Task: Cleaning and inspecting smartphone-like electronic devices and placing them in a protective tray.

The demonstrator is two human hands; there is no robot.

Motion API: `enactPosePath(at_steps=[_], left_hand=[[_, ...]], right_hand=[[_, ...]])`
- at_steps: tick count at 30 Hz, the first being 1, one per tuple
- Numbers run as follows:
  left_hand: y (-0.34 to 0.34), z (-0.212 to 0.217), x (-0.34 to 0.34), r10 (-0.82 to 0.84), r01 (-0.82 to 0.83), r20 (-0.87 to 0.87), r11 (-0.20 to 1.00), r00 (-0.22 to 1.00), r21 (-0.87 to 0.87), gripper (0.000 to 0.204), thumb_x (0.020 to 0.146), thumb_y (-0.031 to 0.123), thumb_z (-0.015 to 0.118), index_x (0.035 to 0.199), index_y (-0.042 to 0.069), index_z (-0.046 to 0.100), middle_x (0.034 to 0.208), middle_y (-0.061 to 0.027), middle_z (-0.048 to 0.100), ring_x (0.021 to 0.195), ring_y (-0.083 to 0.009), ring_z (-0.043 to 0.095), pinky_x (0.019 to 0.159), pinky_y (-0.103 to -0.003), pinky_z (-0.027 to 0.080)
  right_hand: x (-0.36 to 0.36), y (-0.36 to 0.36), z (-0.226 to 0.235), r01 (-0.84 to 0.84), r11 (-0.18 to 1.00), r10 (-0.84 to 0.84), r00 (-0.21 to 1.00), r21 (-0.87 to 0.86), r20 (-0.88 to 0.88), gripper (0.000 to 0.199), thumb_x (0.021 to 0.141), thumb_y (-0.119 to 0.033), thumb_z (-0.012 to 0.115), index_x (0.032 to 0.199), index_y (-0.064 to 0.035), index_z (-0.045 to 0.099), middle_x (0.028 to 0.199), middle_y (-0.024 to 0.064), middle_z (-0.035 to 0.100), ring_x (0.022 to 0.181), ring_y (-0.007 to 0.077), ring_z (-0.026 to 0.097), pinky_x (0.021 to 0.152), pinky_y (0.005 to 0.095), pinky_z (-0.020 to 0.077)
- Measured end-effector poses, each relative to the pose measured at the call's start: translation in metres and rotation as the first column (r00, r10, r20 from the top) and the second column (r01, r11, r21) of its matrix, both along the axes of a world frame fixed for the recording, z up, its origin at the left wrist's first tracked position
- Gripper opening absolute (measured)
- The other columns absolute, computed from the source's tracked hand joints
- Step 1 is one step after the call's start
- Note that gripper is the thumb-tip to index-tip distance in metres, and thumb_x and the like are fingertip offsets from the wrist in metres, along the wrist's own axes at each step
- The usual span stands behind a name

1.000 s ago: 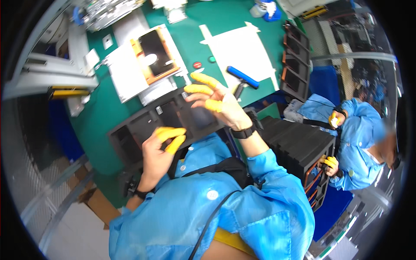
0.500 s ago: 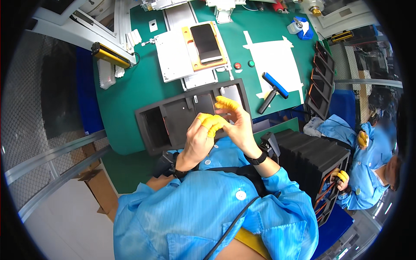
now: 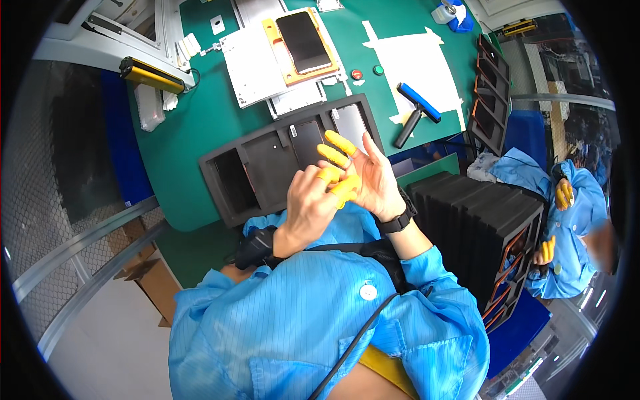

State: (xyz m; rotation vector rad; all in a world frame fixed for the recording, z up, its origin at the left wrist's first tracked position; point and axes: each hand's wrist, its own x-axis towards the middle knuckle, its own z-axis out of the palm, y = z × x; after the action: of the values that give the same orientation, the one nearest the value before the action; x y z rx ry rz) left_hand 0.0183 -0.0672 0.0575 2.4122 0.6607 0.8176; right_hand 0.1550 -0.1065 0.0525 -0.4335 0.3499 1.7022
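Observation:
My left hand (image 3: 308,205) is closed, its yellow-covered fingertips bent against the fingers of my right hand. What it pinches there, if anything, is hidden among the yellow finger cots (image 3: 345,189). My right hand (image 3: 377,179) is turned palm up with fingers spread and thumb out, and yellow finger cots (image 3: 339,143) cover its fingertips. Both hands are held above the near edge of a black compartment tray (image 3: 217,162). Inside the tray lie a dark phone-like panel (image 3: 307,141) and a lighter, silvery one (image 3: 349,125), partly behind my fingers.
A dark phone (image 3: 303,43) rests in an orange holder on a white fixture plate (image 3: 243,70). Rightward are red (image 3: 357,75) and green (image 3: 378,70) buttons, a blue roller (image 3: 419,103) on white sheeting, and stacked black trays (image 3: 467,227). A co-worker (image 3: 577,223) is at far right.
My right hand has opened out, palm up with its fingers spread. My left fingers have stayed against it. The whole view has shifted a little, and the co-worker's hands have moved.

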Motion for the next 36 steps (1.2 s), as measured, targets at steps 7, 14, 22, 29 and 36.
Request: enactPosePath(at_steps=[7,14,22,29,36], left_hand=[[0.016,0.0,-0.013,0.115,-0.038,0.186,0.927,0.976,-0.372,0.025,0.06,0.003,0.07,0.085,0.008,0.066,0.079,-0.0054,0.058,0.069,-0.0212,0.053,0.059,-0.03,0.046],[0.012,0.0,-0.006,0.139,-0.134,0.005,0.968,0.99,-0.213,0.029,0.055,0.006,0.073,0.081,0.004,0.063,0.072,-0.0085,0.054,0.069,-0.024,0.053,0.059,-0.032,0.045],[0.034,-0.012,-0.008,0.252,-0.169,0.047,0.764,0.967,-0.622,0.017,0.068,0.005,0.068,0.085,0.003,0.065,0.072,-0.0078,0.058,0.055,-0.0127,0.054,0.049,-0.024,0.043],[0.028,-0.021,-0.009,0.312,-0.195,0.104,0.786,0.944,-0.587,0.017,0.067,-0.005,0.064,0.084,-0.001,0.065,0.075,-0.0075,0.059,0.059,-0.0106,0.055,0.052,-0.022,0.043],[0.025,-0.021,-0.015,0.34,-0.2,0.178,0.821,0.923,-0.534,0.016,0.063,-0.004,0.067,0.079,0.0,0.064,0.071,-0.0033,0.055,0.054,-0.0074,0.045,0.047,-0.021,0.036]], right_hand=[[0.0,-0.007,-0.014,-0.067,0.991,0.07,0.997,0.116,-0.022,0.045,0.093,-0.034,0.032,0.121,-0.001,0.043,0.103,0.0129,0.059,0.095,0.0209,0.056,0.082,0.0328,0.045],[-0.008,-0.006,-0.013,-0.108,0.994,0.093,0.908,0.013,0.408,0.033,0.088,-0.009,0.044,0.12,0.0004,0.043,0.094,0.0079,0.059,0.079,0.0113,0.055,0.07,0.0217,0.0466],[-0.008,-0.003,-0.007,-0.367,0.93,0.277,0.711,0.005,0.646,0.065,0.082,0.007,0.039,0.137,-0.0195,0.018,0.092,0.002,0.047,0.065,0.0054,0.042,0.061,0.0167,0.0396],[-0.023,0.007,0.001,-0.459,0.888,0.331,0.62,-0.013,0.711,0.081,0.078,0.009,0.037,0.139,-0.0253,-0.004,0.089,0.0017,0.041,0.061,0.0068,0.035,0.052,0.0186,0.0329],[-0.036,0.005,-0.013,-0.46,0.883,0.274,0.67,0.096,0.69,0.089,0.071,0.012,0.036,0.138,-0.0287,-0.008,0.082,-0.0023,0.041,0.052,0.0039,0.034,0.046,0.018,0.0297]])
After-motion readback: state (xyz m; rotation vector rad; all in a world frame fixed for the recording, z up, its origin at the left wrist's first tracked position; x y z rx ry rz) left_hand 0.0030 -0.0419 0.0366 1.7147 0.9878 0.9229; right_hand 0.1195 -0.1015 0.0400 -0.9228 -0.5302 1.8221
